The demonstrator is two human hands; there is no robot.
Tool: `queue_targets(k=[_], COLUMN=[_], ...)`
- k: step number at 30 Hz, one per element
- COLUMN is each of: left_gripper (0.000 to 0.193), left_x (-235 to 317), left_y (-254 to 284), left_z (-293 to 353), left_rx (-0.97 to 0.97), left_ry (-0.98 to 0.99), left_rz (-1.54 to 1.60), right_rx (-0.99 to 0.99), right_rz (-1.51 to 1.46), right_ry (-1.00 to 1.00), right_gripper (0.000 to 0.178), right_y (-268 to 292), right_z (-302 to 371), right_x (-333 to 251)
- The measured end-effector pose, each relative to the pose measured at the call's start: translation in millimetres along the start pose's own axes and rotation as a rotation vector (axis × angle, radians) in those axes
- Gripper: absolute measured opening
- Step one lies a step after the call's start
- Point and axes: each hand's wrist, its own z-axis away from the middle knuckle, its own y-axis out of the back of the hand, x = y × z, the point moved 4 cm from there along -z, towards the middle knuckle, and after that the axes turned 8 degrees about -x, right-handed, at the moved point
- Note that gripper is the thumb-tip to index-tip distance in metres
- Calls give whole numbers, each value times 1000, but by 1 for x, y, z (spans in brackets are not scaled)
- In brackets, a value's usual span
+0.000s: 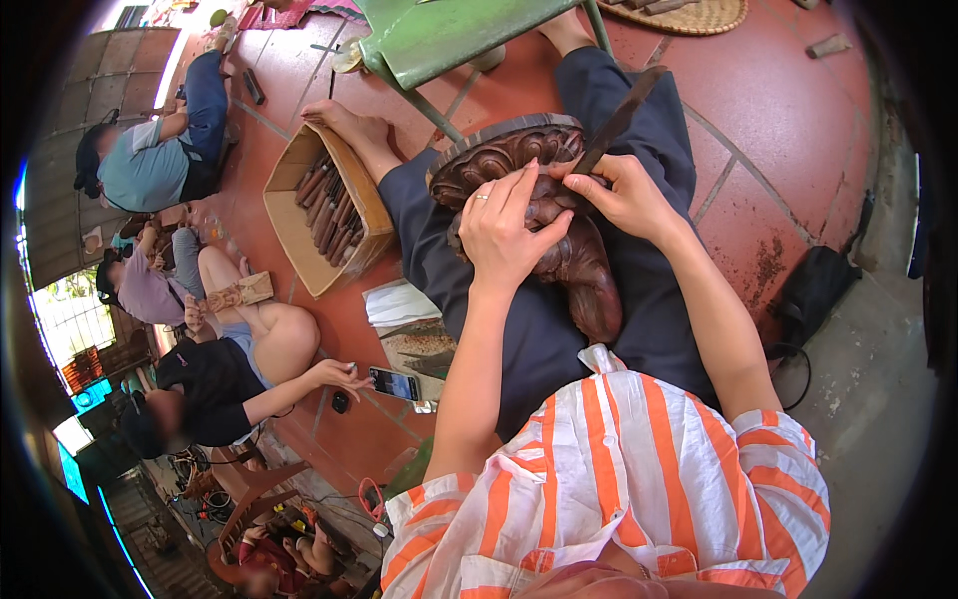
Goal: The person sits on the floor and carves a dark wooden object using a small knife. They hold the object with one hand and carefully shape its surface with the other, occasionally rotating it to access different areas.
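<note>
The carved wooden piece (559, 235), dark brown and deeply cut with scrolling forms, lies along the person's lap on dark trousers (519, 329), its round rimmed end away from the body and its narrower end toward the striped shirt (619, 479). Well off to the left of the left hand, several other people sit on the red tiled floor (778, 110), their figures bent by the lens and partly cut by the dark rim; one holds a hand out just above a phone (395, 383) lying on the tiles. Nearer, still left of that hand, an open cardboard box (299, 215) holds a heap of wooden-handled tools whose ends are too crowded to tell apart, and beside the thigh lies a white folded cloth (399, 302). The left hand (507, 232), a ring on one finger, rests flat on the carving with fingers spread and pressing, covering its middle. Just to its right, the right hand (624, 195) is closed around a chisel (611, 128); the blade tip is hidden where the fingers meet the wood. Beyond both hands, a green stool (449, 35) runs out of frame, and a dark bag (813, 290) sits far to the right.
</note>
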Motion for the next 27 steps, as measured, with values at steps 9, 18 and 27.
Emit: queue_targets(k=[9,18,27], left_gripper=[57,59,59], left_x=[1,1,3], left_y=[0,0,0], left_z=[0,0,-1], left_rx=[9,11,22], left_ry=[-2,5,8], left_rz=[-5,2,4], right_rx=[29,277,252], right_rz=[54,-17,71], right_ry=[17,197,6], right_gripper=[22,10,17], right_y=[0,6,-11], right_z=[3,27,26], right_x=[5,-3,2])
